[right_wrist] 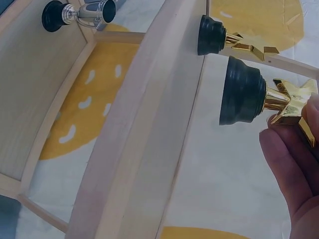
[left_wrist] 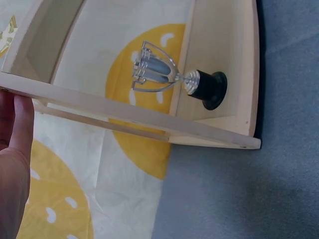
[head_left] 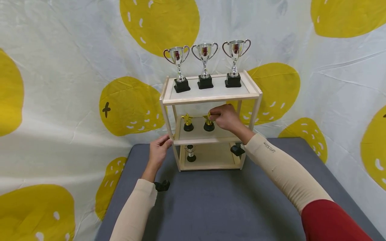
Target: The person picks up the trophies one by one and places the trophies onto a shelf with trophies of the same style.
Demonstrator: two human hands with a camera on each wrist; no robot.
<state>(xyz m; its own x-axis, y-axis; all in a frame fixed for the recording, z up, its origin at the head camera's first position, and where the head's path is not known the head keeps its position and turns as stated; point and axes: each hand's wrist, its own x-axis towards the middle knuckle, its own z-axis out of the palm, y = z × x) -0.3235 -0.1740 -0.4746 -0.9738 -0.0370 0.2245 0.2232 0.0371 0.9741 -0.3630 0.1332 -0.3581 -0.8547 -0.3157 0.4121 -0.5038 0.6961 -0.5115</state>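
Observation:
My right hand [head_left: 226, 117] pinches the star of a gold star trophy [right_wrist: 284, 102] with a black base. In the right wrist view a gap shows between that base and the middle shelf [head_left: 223, 134]. A second gold star trophy [head_left: 188, 123] stands on the same shelf, to the left. At the left side of the wooden rack [head_left: 211, 99], my left hand [head_left: 158, 150] holds the post [left_wrist: 109, 105] near middle-shelf height. A small silver cup trophy [left_wrist: 199, 84] stands on the bottom shelf [head_left: 214, 156], at its left end.
Three larger silver cups, the left cup [head_left: 181, 70], the middle cup [head_left: 205, 67] and the right cup [head_left: 234, 63], stand on the top shelf. The rack rests on a dark grey tabletop [head_left: 205, 204]. Behind it hangs a pale cloth [head_left: 75, 50] with yellow fruit shapes.

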